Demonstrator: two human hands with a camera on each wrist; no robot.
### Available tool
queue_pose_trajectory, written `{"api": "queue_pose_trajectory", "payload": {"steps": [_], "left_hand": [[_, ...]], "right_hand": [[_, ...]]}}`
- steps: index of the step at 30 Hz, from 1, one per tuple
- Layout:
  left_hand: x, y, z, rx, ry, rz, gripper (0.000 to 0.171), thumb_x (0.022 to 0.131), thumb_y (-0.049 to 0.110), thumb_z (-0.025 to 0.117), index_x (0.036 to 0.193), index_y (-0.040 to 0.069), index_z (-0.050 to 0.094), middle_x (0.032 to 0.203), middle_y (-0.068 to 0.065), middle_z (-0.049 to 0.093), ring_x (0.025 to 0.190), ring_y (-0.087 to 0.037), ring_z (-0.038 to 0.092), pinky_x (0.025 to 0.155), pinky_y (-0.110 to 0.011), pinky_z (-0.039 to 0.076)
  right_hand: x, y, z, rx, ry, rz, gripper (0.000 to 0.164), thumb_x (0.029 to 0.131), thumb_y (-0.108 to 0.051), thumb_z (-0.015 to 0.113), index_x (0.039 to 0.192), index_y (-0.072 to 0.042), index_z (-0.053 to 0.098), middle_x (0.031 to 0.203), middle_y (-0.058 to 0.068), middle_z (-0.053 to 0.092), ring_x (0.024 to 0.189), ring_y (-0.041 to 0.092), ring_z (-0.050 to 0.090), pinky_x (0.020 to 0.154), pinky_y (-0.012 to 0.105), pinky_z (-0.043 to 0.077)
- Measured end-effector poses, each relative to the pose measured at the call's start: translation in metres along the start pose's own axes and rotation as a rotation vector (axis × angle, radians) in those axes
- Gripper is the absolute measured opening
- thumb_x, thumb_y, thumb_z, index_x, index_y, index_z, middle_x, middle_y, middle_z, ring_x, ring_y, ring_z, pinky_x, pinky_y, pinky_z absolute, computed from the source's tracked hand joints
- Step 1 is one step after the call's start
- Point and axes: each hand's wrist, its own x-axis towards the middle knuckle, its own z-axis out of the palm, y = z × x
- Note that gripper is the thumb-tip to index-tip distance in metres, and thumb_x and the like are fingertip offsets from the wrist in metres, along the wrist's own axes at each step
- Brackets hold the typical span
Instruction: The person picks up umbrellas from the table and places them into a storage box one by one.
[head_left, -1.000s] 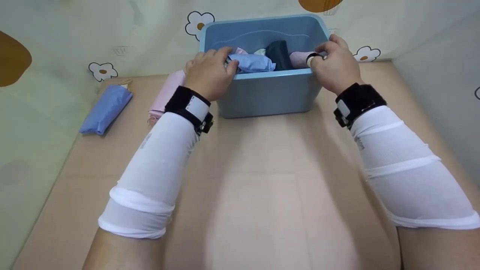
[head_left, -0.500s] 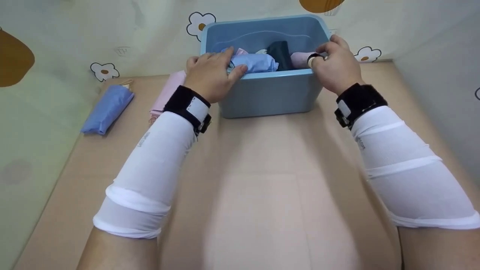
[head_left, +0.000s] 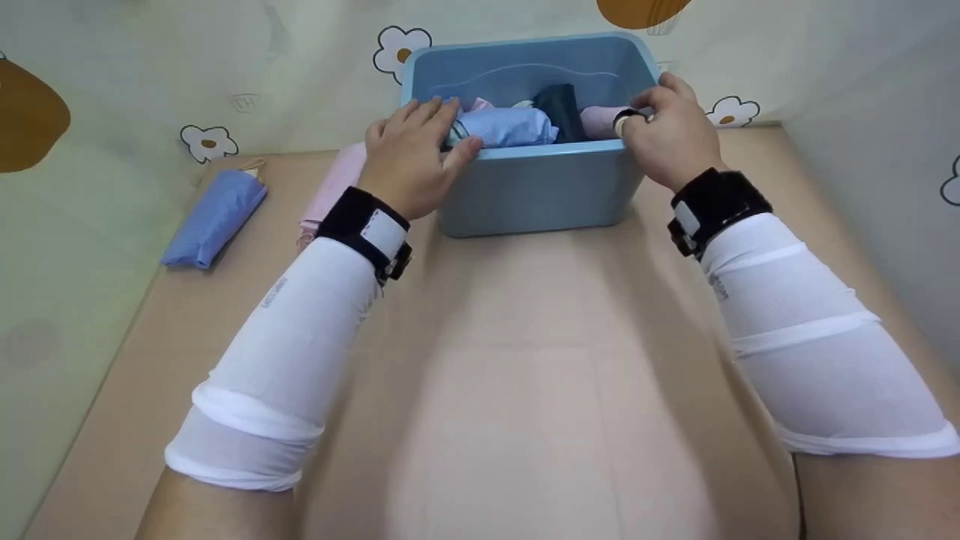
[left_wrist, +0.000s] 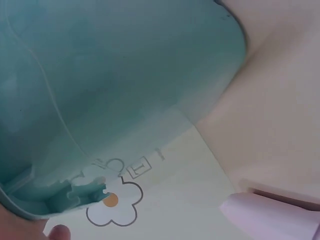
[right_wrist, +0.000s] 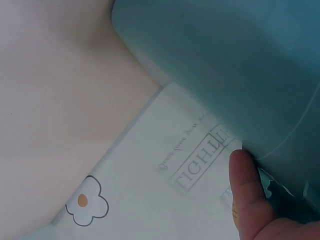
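Observation:
A blue plastic bin (head_left: 532, 191) stands against the back wall, holding several rolled bundles that look like folded umbrellas. Among them are a light blue one (head_left: 510, 126) at the front left, a dark green one (head_left: 559, 112) in the middle and a pink one (head_left: 600, 120) on the right. My left hand (head_left: 412, 154) rests over the bin's front left corner, fingers extended and thumb by the front rim. At the opposite side, my right hand (head_left: 675, 135) grips the right rim. One right finger (right_wrist: 245, 175) lies along the outside wall in the right wrist view.
Left of the bin lie a blue folded umbrella (head_left: 217, 217) with a wrist loop and a pink rolled bundle (head_left: 334, 191), partly behind my left hand. Flower-patterned sheeting (head_left: 315, 67) rises behind the beige tabletop (head_left: 517, 390).
My left hand first slid a little right over the blue bundle, then drew back left and toward me, its fingers straighter. The right hand keeps its place on the rim.

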Motion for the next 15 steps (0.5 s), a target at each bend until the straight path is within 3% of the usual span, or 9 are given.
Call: {"api": "queue_pose_trajectory", "payload": {"steps": [9,15], "left_hand": [[-0.034,-0.032,0.010,-0.048,0.039,-0.047,0.082,0.104,0.067,0.044,0.170,0.026,0.016,0.178,-0.008,0.010,0.165,-0.033,0.012,0.128,-0.063,0.010],[-0.056,-0.072,0.006,-0.012,0.092,-0.194,0.084,0.103,0.062,0.050,0.169,0.019,0.021,0.175,-0.017,0.018,0.162,-0.043,0.017,0.125,-0.070,0.011]], "right_hand": [[0.001,0.002,-0.002,0.005,-0.001,0.000,0.057,0.104,-0.036,0.043,0.150,-0.004,0.054,0.179,0.003,0.009,0.163,0.037,0.019,0.128,0.054,0.025],[0.001,0.003,-0.003,0.007,-0.007,0.013,0.057,0.105,-0.037,0.043,0.150,-0.005,0.055,0.179,0.002,0.008,0.163,0.036,0.017,0.128,0.055,0.025]]}}
